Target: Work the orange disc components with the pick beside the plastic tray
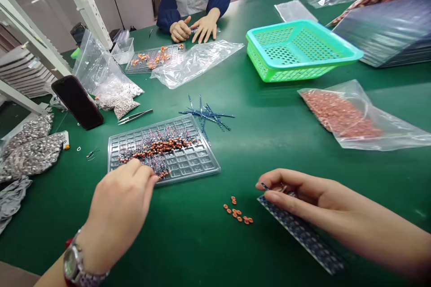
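Observation:
My left hand (123, 204), with a watch on its wrist, is closed at the near edge of a clear gridded tray (191, 163). Piles of small orange-tipped parts with thin wires (164, 145) lie in that tray; what the fingertips pinch is hidden. On the right, my right hand (299, 195) has thumb and fingers round a small dark blue piece (265, 186). Just beneath it is a long dark strip with a repeating pattern (303, 233). Several small orange discs (236, 212) lie on the green table between my hands.
Thin blue strips (207, 114) and tweezers (135, 117) lie beyond the tray. A phone (78, 102) leans at left. Bags of silvery parts (30, 152), a green basket (303, 69) and a bag of orange pieces (343, 114) flank the work area. Opposite, a person's hands (195, 29) rest.

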`<act>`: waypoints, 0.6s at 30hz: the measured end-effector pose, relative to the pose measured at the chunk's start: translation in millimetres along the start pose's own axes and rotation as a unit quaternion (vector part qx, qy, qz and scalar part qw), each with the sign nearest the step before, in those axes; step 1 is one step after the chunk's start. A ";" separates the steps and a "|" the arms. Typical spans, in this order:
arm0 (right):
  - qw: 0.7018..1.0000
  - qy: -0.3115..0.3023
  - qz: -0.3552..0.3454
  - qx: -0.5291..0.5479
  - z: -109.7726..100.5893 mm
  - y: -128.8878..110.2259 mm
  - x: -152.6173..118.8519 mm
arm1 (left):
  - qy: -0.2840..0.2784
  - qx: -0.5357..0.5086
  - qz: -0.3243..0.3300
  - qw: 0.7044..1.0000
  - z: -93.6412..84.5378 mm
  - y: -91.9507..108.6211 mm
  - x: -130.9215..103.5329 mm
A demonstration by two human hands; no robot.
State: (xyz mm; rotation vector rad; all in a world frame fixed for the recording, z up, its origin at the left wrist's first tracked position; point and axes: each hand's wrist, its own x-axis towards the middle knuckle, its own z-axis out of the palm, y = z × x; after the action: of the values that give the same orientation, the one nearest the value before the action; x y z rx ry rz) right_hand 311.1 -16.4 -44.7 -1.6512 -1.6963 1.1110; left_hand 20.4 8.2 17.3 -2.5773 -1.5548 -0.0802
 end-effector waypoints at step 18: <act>0.986 -0.040 0.015 -0.159 0.6 11.9 3.9 | 0.080 -0.063 -0.020 0.995 27.1 -34.2 -6.5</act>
State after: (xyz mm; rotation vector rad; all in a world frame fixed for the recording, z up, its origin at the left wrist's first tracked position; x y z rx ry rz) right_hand 316.7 -13.6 -55.6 -1.8486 -1.9911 0.9690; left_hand -13.5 22.0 -7.4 -2.5587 -1.5907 -0.3924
